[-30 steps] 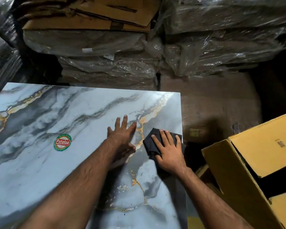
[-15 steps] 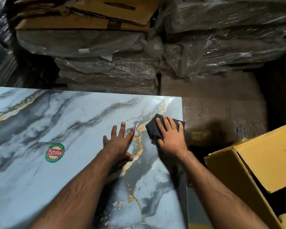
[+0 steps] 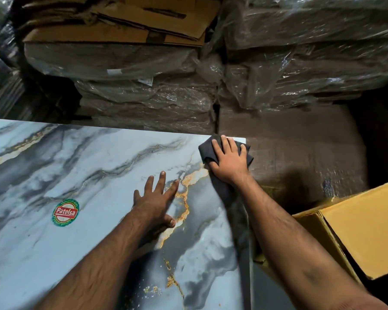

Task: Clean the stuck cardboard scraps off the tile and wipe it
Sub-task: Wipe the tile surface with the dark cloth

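A large glossy marble-patterned tile (image 3: 76, 171) with grey and gold veins lies flat in front of me. It carries a round green and red sticker (image 3: 65, 212). My right hand (image 3: 230, 161) presses a dark grey cloth (image 3: 207, 147) flat against the tile's far right corner, fingers straight. Fingers spread, my left hand (image 3: 155, 200) rests flat on the tile near its middle. Small pale cardboard scraps (image 3: 151, 289) are stuck on the tile near its front edge, between my forearms.
Plastic-wrapped stacks of boxes (image 3: 143, 70) rise right behind the tile, with flattened cardboard (image 3: 126, 23) on top. A brown carton surface (image 3: 296, 148) lies to the right of the tile. An open yellow cardboard box (image 3: 363, 231) stands at the near right.
My right hand has slid the cloth away from me along the tile's right edge to its far corner. My left hand has stayed flat on the tile.
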Motion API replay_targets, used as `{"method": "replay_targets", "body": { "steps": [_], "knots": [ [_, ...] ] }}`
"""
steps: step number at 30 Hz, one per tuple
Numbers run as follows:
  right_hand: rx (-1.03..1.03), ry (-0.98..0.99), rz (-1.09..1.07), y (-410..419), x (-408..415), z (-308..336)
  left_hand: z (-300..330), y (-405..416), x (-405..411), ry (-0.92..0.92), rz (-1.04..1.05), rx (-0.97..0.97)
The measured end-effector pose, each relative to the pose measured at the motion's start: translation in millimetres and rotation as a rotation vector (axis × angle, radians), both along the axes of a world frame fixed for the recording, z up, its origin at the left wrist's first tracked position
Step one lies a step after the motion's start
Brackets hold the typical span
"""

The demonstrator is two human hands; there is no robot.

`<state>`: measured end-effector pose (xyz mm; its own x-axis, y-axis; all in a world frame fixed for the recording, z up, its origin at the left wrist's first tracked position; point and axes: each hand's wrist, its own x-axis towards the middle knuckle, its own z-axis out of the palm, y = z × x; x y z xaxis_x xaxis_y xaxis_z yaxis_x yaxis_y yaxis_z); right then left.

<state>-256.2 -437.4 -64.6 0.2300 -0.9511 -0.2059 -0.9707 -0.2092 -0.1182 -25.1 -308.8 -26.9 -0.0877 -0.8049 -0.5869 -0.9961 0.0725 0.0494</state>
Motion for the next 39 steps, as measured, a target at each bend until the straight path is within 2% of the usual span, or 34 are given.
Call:
{"method": "replay_targets", "body": {
  "steps": [3,6,8,10,13,15,20,24,25,28,30,32,35,39],
  "knots": [
    [-0.071,-0.008,-0.069,15.7,-7.2,-5.4,-1.8,2.1,1.2,0.008,0.006,-0.018],
    [-0.051,0.009,-0.267,13.6,5.1,-6.7,0.4,2.7,0.6,0.003,0.013,-0.023],
    [-0.047,0.029,-0.299,8.6,28.6,-6.0,0.0,3.0,-0.1,-0.002,0.015,-0.017],
    [-0.011,-0.011,-0.173,2.5,59.2,-2.2,-0.3,2.2,0.1,-0.017,0.012,-0.017],
    [0.059,-0.035,0.180,-0.3,98.7,4.5,1.2,-0.8,0.5,-0.044,0.012,0.008],
    [0.041,-0.041,0.252,0.0,102.1,3.5,1.0,-1.0,0.1,-0.045,0.010,0.010],
    [-0.103,-0.045,-0.162,-0.5,70.2,-8.2,-0.7,0.4,2.0,-0.027,0.011,0.009],
    [-0.056,-0.048,-0.287,1.4,98.6,-4.9,-2.1,-0.2,1.9,-0.027,0.012,0.012],
    [-0.021,-0.051,-0.242,-0.9,110.7,-3.1,-2.6,-0.4,2.0,-0.030,0.018,0.014],
    [0.051,-0.033,0.106,-8.2,142.8,3.8,-1.8,-2.5,2.1,-0.051,0.019,0.032],
    [0.052,-0.038,0.233,-14.7,145.6,5.5,-2.2,-2.6,1.8,-0.048,0.018,0.033],
    [0.024,-0.057,0.184,-20.6,132.4,6.0,-4.5,-0.7,3.4,-0.032,0.015,0.023],
    [0.006,-0.018,-0.001,-28.5,107.9,1.4,-8.1,3.5,6.9,-0.001,0.017,-0.019],
    [0.053,0.021,0.080,-18.6,111.4,2.5,-11.8,7.5,9.1,0.010,0.069,-0.045]
  ]
}}
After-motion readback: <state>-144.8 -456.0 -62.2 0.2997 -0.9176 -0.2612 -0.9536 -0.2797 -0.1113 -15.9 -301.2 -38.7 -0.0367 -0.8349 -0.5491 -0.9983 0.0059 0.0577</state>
